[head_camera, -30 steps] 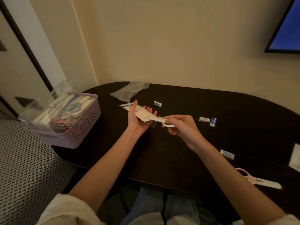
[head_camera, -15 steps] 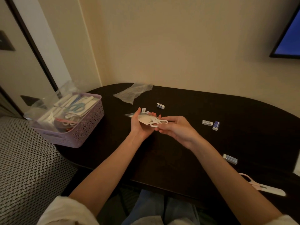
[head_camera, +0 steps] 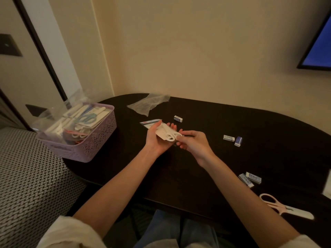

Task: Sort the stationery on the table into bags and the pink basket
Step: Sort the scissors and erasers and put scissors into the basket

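Centrally, white scissors [head_camera: 169,134], long axis far-left to near-right, lie across the cupping left hand [head_camera: 157,138]; the right hand [head_camera: 192,144] pinches their near-right handles.

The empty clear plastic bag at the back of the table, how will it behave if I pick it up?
The clear plastic bag looks thin and crumpled, so it is probably floppy and very light. Its glossy film may slip between fingers.
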Tool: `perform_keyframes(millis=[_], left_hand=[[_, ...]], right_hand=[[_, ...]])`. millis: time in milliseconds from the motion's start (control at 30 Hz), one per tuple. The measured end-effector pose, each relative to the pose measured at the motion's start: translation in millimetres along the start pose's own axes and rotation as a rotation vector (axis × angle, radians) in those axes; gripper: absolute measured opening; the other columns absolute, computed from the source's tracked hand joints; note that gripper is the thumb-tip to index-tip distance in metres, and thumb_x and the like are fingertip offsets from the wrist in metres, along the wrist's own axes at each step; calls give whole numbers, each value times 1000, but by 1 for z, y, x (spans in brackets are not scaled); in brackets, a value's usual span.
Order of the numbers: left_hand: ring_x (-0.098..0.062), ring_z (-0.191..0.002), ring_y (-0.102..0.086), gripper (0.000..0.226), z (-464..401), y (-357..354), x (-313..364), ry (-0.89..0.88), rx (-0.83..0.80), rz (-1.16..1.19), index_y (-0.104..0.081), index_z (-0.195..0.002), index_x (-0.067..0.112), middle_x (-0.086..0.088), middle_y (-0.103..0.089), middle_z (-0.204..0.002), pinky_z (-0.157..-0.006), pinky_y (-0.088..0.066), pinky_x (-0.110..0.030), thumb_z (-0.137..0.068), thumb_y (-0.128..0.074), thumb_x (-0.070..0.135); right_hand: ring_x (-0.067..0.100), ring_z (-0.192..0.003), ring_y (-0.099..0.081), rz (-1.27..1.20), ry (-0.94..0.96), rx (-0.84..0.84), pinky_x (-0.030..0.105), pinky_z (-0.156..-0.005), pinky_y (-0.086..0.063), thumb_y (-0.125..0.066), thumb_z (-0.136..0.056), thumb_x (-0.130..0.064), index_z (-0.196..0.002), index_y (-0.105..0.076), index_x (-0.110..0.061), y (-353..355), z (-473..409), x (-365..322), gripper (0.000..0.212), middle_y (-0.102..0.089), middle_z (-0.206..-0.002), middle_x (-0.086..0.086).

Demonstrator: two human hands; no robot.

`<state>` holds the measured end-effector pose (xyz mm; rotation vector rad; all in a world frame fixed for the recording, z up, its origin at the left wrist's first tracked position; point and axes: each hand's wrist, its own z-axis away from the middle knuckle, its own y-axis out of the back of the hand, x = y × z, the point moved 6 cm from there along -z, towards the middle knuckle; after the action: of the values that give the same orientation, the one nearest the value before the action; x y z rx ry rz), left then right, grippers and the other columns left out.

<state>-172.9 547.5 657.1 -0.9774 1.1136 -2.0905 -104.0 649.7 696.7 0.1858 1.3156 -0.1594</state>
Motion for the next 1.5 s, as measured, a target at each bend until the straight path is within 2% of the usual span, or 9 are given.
perform_keyframes(millis=[200, 500, 600, 867, 967, 1100, 1233, 1367, 1500], left_hand=[[-27, -103, -61, 40, 5, 0, 2, -18, -8, -41, -55, -125, 3, -15, -62, -111, -81, -50, -43, -91, -58, 23], [-29, -105, -60, 37, 6, -1, -4, 1, -5, -46, -52, -127, 2, -18, -61, -117, -87, -48, -43, -95, -48, 21], [-30, -109, -59, 37, 7, -2, -3, 6, -5, -35, -52, -128, 2, -18, -60, -120, -100, -44, -43, -95, -50, 19], [-32, -110, -59, 35, 15, -4, 2, 27, -20, -21, -53, -126, 0, -20, -61, -119, -86, -48, -47, -95, -49, 16], [-32, -110, -59, 35, 18, -3, 1, 44, -20, -19, -52, -125, -1, -21, -60, -119, -85, -48, -47, -96, -48, 17], [-31, -116, -56, 37, 19, 1, -3, 102, -9, -43, -50, -129, 0, -20, -58, -125, -101, -44, -43, -97, -46, 18], [-30, -120, -56, 37, 22, 1, -12, 149, -16, -121, -50, -129, 0, -19, -58, -127, -86, -51, -40, -99, -43, 20], [-32, -121, -55, 38, 21, 4, -10, 156, -36, -169, -49, -132, 1, -21, -58, -128, -96, -47, -44, -98, -44, 17], [-38, -111, -62, 42, 20, 6, -5, 115, -79, -201, -41, -140, 7, -28, -62, -119, -89, -52, -48, -97, -45, 9]], right_hand=[[9, -73, -62, 15, 36, 56, 21, -65, -54, -60, -90, -2, -111, -65, -5, 2, -2, -6, 21, -68, -94, 10], [9, -76, -68, 68, 94, 53, 17, -63, -55, -68, -85, -5, -106, -64, -9, -5, -1, -8, 22, -69, -94, 5], [9, -81, -68, 223, 167, 77, 18, -63, -54, -74, -80, -8, -110, -56, -14, -6, -2, -8, 35, -66, -95, 0], [1, -75, -55, 636, 413, 148, 13, -61, -41, -81, -74, -23, -101, -65, -17, -7, -4, -15, 32, -61, -95, -9], [1, -74, -54, 644, 436, 138, 13, -62, -40, -82, -72, -23, -95, -67, -19, -8, -8, -14, 28, -61, -91, -10], [3, -78, -58, 623, 471, 209, 19, -67, -48, -82, -72, -25, -85, -64, -21, -6, -8, -11, 22, -62, -86, -9], [5, -74, -60, 620, 479, 260, 21, -65, -51, -80, -75, -26, -83, -62, -20, -3, -10, -7, 21, -62, -81, -8], [6, -74, -60, 628, 471, 242, 25, -67, -54, -80, -75, -25, -83, -62, -20, -2, -14, -3, 20, -62, -81, -8], [4, -73, -60, 625, 512, 173, 18, -62, -51, -77, -78, -21, -83, -60, -23, -1, -13, -2, 18, -61, -82, -10]])
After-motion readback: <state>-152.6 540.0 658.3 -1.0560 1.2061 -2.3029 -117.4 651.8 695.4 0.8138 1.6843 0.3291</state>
